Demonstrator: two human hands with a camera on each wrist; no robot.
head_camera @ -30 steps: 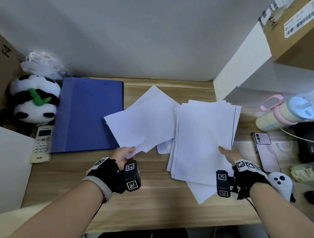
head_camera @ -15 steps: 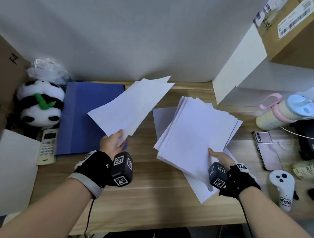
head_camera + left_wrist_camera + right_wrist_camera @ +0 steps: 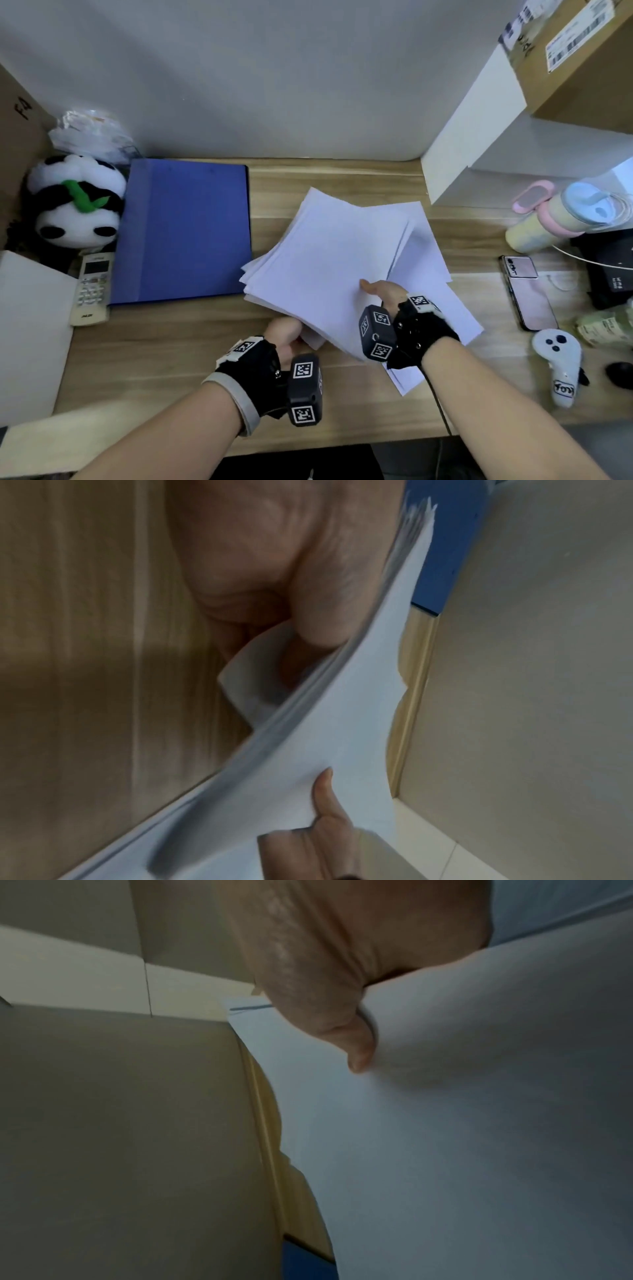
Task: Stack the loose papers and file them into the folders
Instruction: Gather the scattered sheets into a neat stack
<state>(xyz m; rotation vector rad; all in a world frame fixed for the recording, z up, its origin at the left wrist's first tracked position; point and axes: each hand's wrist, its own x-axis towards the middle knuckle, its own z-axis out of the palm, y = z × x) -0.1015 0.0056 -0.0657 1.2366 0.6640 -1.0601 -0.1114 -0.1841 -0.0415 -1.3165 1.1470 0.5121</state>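
Observation:
A stack of white papers [image 3: 335, 260] hangs tilted over the middle of the desk. My right hand [image 3: 380, 291] grips its near edge, thumb [image 3: 356, 1047] on top and fingers hidden beneath. My left hand [image 3: 291, 337] holds the stack's near left corner from below; the left wrist view shows its thumb [image 3: 318, 615] against the sheets' edges and a paper corner [image 3: 246, 674] inside the hand. A few loose sheets [image 3: 462, 318] lie flat on the desk under the stack, to the right. The blue folder [image 3: 181, 229] lies closed at the left.
A panda plush [image 3: 78, 202] and a remote [image 3: 90, 287] sit left of the folder. On the right are a phone [image 3: 527, 291], a white controller [image 3: 558, 359], a pastel bottle [image 3: 555, 219] and a white box [image 3: 479, 137]. A white board [image 3: 27, 335] stands at the left edge.
My left hand swung its few sheets from above the folder rightward and down into the right hand's stack. The stack shifted left toward the desk's middle.

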